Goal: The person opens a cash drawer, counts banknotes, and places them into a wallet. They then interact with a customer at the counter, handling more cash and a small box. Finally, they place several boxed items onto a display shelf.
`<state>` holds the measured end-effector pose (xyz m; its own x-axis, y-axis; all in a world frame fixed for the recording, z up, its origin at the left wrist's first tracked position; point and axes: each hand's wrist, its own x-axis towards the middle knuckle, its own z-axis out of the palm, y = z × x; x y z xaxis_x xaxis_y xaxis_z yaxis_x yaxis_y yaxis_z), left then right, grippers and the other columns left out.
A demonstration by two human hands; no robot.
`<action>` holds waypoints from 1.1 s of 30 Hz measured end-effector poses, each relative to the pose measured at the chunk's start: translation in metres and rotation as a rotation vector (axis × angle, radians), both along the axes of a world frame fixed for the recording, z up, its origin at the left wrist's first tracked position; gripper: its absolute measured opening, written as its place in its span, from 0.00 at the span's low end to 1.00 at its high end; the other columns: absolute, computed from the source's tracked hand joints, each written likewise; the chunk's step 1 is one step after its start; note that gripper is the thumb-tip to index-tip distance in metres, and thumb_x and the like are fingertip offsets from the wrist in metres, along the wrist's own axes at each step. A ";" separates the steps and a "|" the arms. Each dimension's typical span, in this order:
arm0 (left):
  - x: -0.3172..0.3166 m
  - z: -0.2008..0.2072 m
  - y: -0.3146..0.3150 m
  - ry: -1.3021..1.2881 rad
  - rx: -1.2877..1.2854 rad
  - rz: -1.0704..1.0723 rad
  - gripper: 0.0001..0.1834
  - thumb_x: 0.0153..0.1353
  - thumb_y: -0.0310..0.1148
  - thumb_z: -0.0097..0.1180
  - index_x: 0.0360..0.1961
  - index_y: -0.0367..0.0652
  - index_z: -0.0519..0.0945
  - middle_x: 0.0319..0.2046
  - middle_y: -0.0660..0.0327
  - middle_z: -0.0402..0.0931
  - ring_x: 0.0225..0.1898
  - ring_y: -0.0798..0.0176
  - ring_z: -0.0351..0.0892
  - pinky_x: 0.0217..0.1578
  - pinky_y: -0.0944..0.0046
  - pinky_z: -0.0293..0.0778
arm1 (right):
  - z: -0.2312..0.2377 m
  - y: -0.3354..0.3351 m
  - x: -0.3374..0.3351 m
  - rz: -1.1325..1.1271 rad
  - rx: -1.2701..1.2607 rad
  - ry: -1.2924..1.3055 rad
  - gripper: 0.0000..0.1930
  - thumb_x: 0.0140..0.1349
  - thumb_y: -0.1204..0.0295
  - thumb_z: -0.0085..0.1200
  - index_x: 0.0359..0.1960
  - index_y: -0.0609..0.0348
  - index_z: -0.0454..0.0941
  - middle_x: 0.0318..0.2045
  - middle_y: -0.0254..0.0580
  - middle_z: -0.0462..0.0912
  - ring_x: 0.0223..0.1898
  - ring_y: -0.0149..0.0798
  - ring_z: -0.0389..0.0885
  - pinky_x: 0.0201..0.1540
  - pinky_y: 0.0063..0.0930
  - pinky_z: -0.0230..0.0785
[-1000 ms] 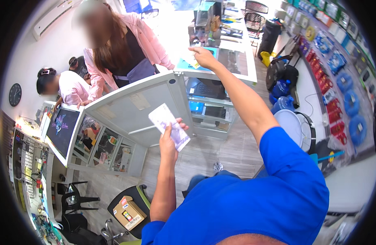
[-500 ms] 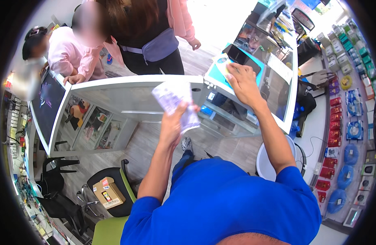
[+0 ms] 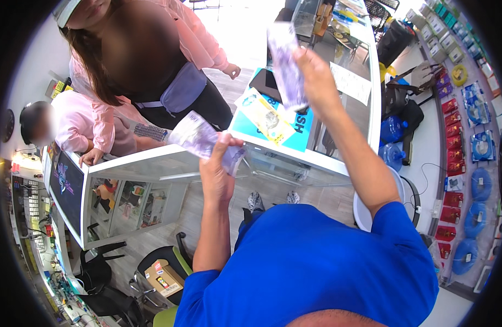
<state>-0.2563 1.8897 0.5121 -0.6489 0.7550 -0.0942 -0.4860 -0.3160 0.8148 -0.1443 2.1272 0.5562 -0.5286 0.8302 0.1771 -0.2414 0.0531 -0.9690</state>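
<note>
My left hand [image 3: 215, 169] is closed around purple banknotes [image 3: 193, 133], which fan out past the thumb above the counter's near edge. Raised over the counter at the right, my right hand [image 3: 320, 84] pinches another purple banknote [image 3: 285, 65], slightly blurred; I cannot tell whether it is a single one. Below that hand, a yellow banknote [image 3: 266, 117] lies on a bright blue printed sheet [image 3: 301, 143]. A dark flat object [image 3: 263, 83] rests on the sheet behind it, partly covered by the raised banknote.
A glass-fronted white counter [image 3: 147, 161] runs ahead of me. Across it stands a person with a lavender waist bag [image 3: 180, 92]; another person in pink leans on it at the left. Behind me sits a chair holding a cardboard box [image 3: 163, 278]. A white bin [image 3: 365, 210] stands right.
My right hand has risen from the sheet and now holds a purple banknote; the yellow one stays on the sheet. My left hand's banknotes have swung left and spread out. My view has shifted.
</note>
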 end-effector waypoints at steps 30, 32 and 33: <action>0.011 -0.019 -0.024 0.001 -0.013 0.056 0.25 0.78 0.53 0.46 0.50 0.37 0.76 0.32 0.59 0.77 0.41 0.58 0.84 0.49 0.56 0.79 | -0.077 0.001 -0.015 -0.064 0.901 -0.767 0.17 0.67 0.59 0.61 0.36 0.63 0.78 0.40 0.53 0.77 0.48 0.56 0.75 0.52 0.46 0.69; -0.020 -0.010 -0.003 0.203 -0.103 0.106 0.21 0.78 0.47 0.45 0.49 0.37 0.77 0.32 0.59 0.77 0.38 0.61 0.83 0.48 0.56 0.79 | -0.083 -0.005 -0.014 -0.116 0.982 -0.778 0.17 0.65 0.59 0.63 0.39 0.63 0.79 0.43 0.54 0.77 0.50 0.57 0.76 0.54 0.47 0.69; -0.049 -0.011 0.025 0.250 -0.127 0.091 0.22 0.77 0.46 0.46 0.51 0.35 0.79 0.33 0.59 0.79 0.35 0.63 0.81 0.46 0.58 0.78 | -0.082 -0.008 -0.017 -0.127 1.029 -0.775 0.17 0.64 0.60 0.64 0.41 0.63 0.80 0.45 0.54 0.77 0.50 0.57 0.76 0.55 0.47 0.69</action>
